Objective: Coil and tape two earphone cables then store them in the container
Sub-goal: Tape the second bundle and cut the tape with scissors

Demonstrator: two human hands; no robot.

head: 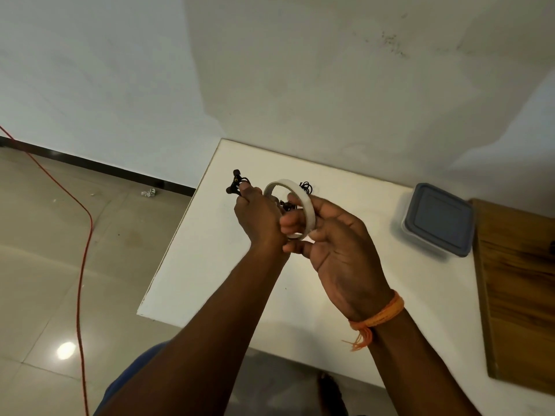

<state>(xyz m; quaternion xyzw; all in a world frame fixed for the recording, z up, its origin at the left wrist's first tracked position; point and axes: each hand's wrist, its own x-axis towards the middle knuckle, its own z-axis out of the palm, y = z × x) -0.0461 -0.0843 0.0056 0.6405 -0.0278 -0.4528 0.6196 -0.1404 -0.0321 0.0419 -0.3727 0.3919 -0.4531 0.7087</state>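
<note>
My left hand (259, 216) grips a coiled black earphone cable (237, 183), its earbuds sticking out past my fingers above the white table (210, 265). Beside it, my right hand (336, 247) holds a roll of pale tape (295, 199) upright, thumb and fingers around its rim. The two hands touch above the table's left half. A second black earphone cable (306, 186) lies on the table just behind the tape roll, partly hidden by it. The container (438, 219), a clear box with a grey-blue lid on, stands at the right of the table.
A wooden board (516, 289) lies at the table's right edge beside the container. The table backs onto a white wall. On the tiled floor to the left runs an orange cord (81, 265), with small white scraps (149, 192) near the skirting.
</note>
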